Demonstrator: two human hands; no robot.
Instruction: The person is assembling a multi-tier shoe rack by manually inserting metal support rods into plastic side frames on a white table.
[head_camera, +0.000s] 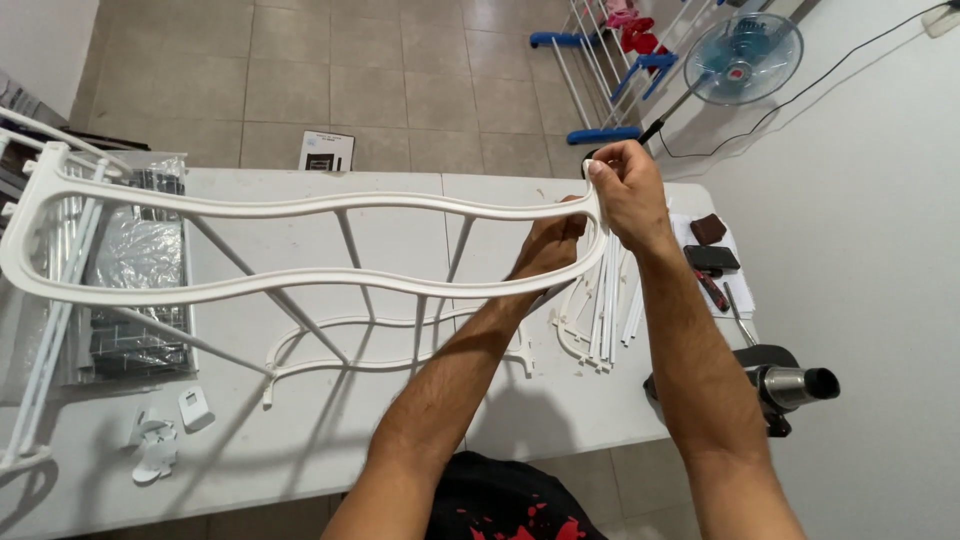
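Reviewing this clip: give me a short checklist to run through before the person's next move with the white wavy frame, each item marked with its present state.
1. Right hand grips the end of the white wavy frame: ok.
2. Left hand supports the same end from below: ok, fingers partly hidden.
3. Frame lifted off the white table: ok at the held end; far end cannot tell.
4. Loose white rods lie right under the held end: not ok, could snag.
5. Small white clips lie apart from the frame: ok.
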